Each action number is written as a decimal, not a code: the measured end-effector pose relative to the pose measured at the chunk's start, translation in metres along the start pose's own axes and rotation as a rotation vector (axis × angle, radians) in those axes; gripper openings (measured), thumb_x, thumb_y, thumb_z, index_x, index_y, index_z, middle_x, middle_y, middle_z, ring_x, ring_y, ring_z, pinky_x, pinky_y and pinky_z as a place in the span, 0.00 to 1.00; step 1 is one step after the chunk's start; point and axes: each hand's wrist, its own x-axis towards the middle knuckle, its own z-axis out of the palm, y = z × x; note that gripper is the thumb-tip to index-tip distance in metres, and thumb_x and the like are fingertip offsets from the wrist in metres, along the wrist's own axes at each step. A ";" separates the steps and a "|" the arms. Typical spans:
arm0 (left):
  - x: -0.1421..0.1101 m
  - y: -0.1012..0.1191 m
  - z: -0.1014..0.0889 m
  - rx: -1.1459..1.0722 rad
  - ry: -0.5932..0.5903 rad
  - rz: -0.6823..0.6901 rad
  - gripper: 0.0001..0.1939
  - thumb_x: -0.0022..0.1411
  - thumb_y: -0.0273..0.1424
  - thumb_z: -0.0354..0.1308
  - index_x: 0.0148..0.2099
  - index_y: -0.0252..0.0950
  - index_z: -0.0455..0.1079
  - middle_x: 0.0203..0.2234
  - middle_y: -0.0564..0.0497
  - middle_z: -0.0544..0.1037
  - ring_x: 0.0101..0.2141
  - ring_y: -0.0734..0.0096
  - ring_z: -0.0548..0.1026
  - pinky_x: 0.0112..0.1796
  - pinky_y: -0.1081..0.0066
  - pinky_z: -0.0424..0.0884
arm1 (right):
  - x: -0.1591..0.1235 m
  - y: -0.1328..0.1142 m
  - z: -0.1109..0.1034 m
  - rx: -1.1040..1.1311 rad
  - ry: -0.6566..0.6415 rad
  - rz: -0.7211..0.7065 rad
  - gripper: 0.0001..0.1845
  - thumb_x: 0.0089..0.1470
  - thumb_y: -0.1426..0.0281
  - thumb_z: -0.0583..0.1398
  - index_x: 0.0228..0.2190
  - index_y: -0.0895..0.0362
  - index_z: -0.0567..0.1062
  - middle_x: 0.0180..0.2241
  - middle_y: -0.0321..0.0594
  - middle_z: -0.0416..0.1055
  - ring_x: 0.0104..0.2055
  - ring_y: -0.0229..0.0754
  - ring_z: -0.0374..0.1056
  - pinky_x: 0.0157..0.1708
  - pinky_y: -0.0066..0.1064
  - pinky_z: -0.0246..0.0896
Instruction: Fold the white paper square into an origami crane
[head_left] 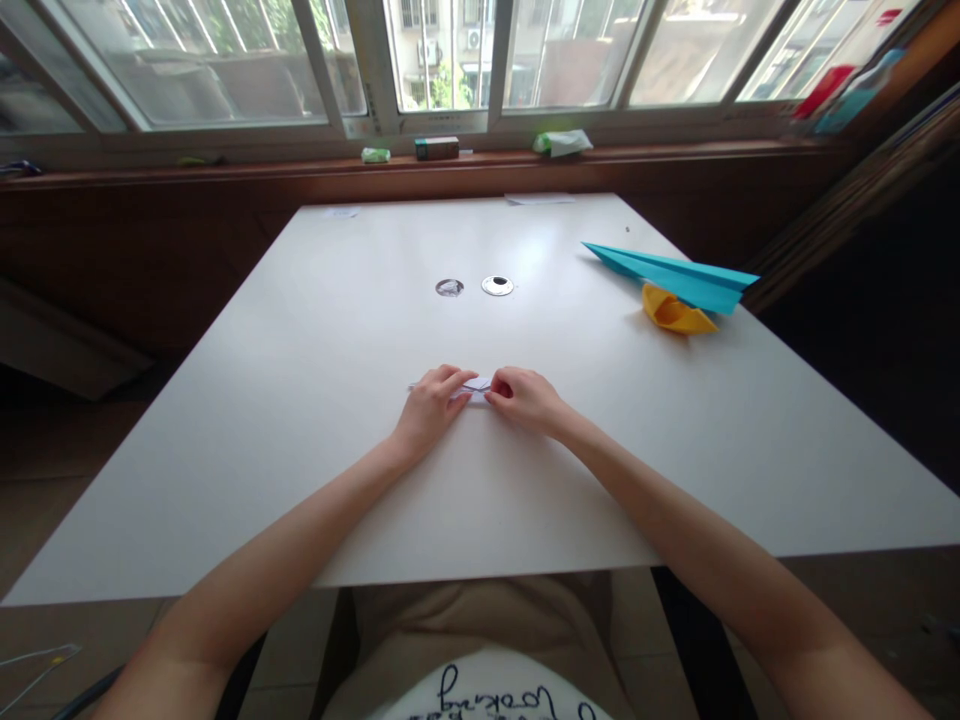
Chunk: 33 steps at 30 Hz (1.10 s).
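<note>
A small folded piece of white paper (pixel 475 388) lies on the white table in front of me, mostly covered by my fingers. My left hand (pixel 433 398) grips its left part, thumb and fingers closed about it, and a small tip sticks out past the knuckles. On its right end my right hand (pixel 525 398) pinches the paper between thumb and curled fingers. A dark crease or gap shows in the paper between the two hands.
Beyond my hands are two round table inserts, one silvery (pixel 450 288) and one with a dark hole (pixel 497 286). A blue paper plane (pixel 675 275) and a yellow paper boat (pixel 675 311) sit at the right. Small packets (pixel 562 143) line the windowsill (pixel 300 165).
</note>
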 end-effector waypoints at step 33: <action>-0.003 0.004 -0.001 0.052 -0.020 0.109 0.08 0.58 0.34 0.56 0.39 0.44 0.76 0.34 0.52 0.75 0.34 0.71 0.68 0.34 0.71 0.68 | -0.001 0.005 -0.009 0.075 -0.145 -0.067 0.06 0.46 0.71 0.55 0.20 0.58 0.67 0.25 0.36 0.65 0.28 0.35 0.59 0.29 0.25 0.51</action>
